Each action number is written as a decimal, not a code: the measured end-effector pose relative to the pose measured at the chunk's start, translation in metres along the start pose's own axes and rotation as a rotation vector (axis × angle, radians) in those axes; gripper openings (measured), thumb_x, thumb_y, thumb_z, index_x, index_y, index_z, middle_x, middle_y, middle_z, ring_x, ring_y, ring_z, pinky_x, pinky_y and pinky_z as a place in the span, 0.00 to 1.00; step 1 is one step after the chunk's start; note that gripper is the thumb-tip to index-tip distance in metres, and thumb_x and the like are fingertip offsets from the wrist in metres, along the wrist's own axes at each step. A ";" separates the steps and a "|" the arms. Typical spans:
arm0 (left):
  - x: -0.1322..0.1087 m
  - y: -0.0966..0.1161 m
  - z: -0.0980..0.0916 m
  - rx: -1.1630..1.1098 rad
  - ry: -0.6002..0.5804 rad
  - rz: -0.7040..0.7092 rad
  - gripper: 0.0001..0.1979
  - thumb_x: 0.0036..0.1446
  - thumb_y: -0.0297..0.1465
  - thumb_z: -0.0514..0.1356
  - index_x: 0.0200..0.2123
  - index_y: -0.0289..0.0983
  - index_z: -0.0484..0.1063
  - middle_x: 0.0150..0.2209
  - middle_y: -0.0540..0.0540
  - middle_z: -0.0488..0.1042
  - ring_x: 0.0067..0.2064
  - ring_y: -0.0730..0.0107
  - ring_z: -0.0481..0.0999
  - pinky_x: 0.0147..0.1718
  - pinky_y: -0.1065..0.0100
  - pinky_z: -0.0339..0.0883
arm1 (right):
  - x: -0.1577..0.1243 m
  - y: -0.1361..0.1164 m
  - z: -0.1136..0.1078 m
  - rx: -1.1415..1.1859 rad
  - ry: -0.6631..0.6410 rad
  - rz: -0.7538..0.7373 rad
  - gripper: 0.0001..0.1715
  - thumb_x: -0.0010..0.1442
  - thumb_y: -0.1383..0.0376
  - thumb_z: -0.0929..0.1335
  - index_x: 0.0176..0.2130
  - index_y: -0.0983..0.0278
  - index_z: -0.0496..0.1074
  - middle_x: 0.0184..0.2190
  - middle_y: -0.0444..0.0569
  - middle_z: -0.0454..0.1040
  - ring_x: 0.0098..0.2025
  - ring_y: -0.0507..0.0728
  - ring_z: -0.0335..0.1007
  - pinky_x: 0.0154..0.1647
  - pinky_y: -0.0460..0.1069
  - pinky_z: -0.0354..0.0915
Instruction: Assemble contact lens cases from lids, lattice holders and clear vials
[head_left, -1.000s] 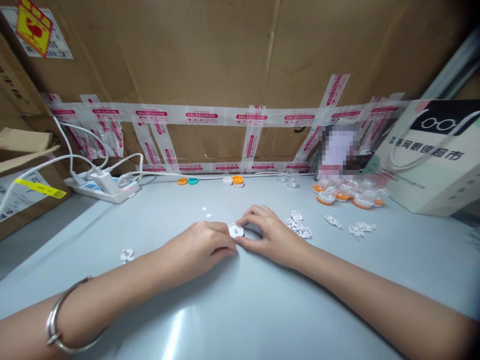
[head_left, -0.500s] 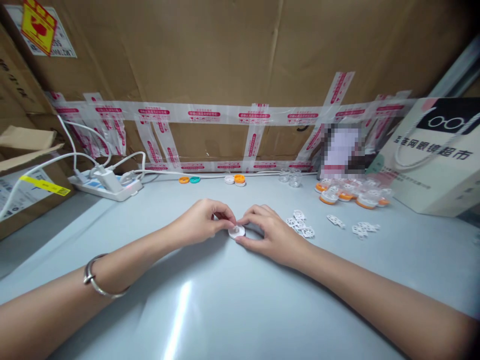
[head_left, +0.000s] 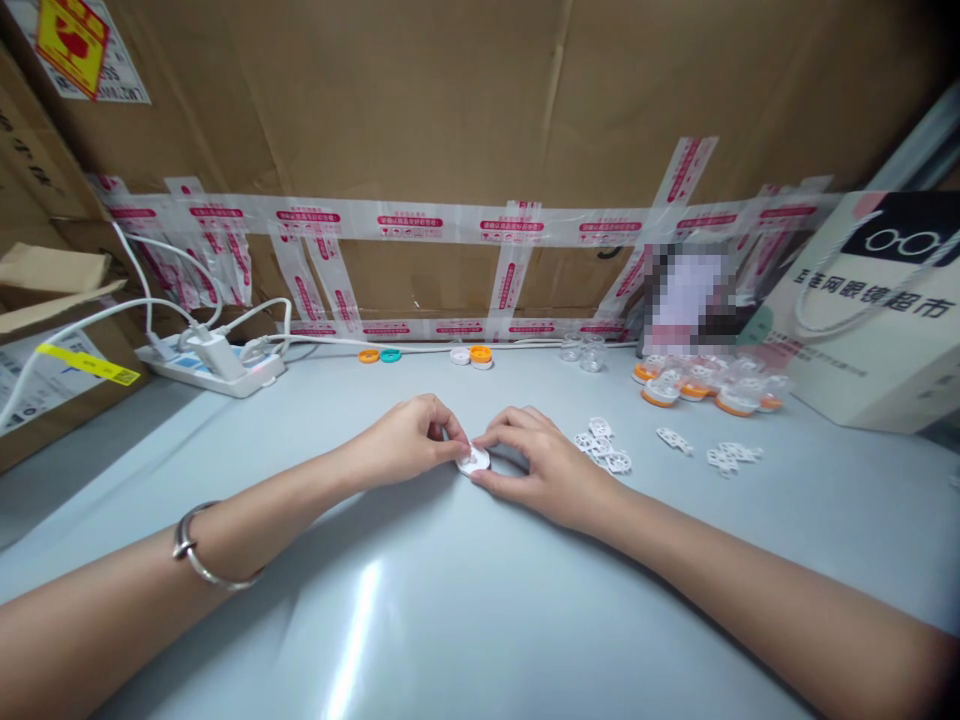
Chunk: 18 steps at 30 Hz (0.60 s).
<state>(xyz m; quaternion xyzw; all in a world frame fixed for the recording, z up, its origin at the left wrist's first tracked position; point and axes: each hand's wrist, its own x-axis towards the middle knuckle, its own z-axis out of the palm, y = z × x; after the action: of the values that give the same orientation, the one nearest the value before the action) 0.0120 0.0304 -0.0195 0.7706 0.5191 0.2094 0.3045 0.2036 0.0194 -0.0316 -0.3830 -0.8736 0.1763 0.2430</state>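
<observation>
A small round white plastic base point(head_left: 474, 462) lies on the grey table between my hands. Thumb and index finger of my right hand point(head_left: 536, 460) grip its rim from the right side. My left hand point(head_left: 420, 435) pinches at the top left of the base; a tiny part seems to be between its fingertips, too small to make out. Close to the right hand is a cluster of white perforated plastic pieces point(head_left: 602, 447).
Orange-and-white pieces with clear domes point(head_left: 705, 385) stand at the back right, before a paper bag point(head_left: 877, 310). Clear cups point(head_left: 592, 355), an orange ring point(head_left: 481, 355) and a teal ring point(head_left: 391, 356) sit along the back. A power strip point(head_left: 247, 378) is at left.
My left fingertips have shifted slightly down and left at the white base. The right hand keeps its grip, and the view has moved a little.
</observation>
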 end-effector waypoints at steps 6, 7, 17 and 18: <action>-0.001 -0.002 0.001 0.050 0.023 0.040 0.10 0.47 0.37 0.59 0.29 0.37 0.75 0.32 0.48 0.68 0.32 0.70 0.69 0.33 0.69 0.63 | 0.002 -0.001 0.000 -0.011 -0.006 0.007 0.10 0.53 0.62 0.69 0.37 0.61 0.72 0.37 0.48 0.69 0.43 0.57 0.62 0.47 0.53 0.59; 0.000 -0.003 0.001 0.040 0.016 0.035 0.10 0.47 0.37 0.59 0.29 0.36 0.74 0.31 0.48 0.68 0.32 0.70 0.69 0.33 0.69 0.63 | 0.002 -0.001 0.000 -0.013 -0.005 0.005 0.10 0.53 0.62 0.69 0.37 0.62 0.72 0.37 0.48 0.69 0.43 0.57 0.62 0.47 0.53 0.59; -0.001 -0.005 0.007 -0.028 0.062 0.008 0.13 0.44 0.36 0.61 0.32 0.35 0.67 0.29 0.50 0.66 0.30 0.72 0.66 0.29 0.70 0.61 | 0.001 -0.001 0.002 0.004 0.008 -0.002 0.09 0.53 0.61 0.69 0.36 0.61 0.72 0.36 0.48 0.70 0.42 0.57 0.62 0.45 0.53 0.60; -0.002 -0.003 0.006 -0.019 0.077 0.023 0.12 0.45 0.36 0.61 0.31 0.36 0.67 0.30 0.50 0.66 0.30 0.72 0.66 0.29 0.70 0.62 | 0.001 -0.001 0.002 0.004 0.012 -0.003 0.09 0.53 0.61 0.69 0.36 0.61 0.73 0.36 0.48 0.70 0.42 0.57 0.62 0.45 0.53 0.60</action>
<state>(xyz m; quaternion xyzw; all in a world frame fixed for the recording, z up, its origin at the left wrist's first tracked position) 0.0125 0.0280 -0.0259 0.7651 0.5195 0.2475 0.2889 0.2010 0.0195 -0.0324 -0.3821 -0.8725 0.1754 0.2490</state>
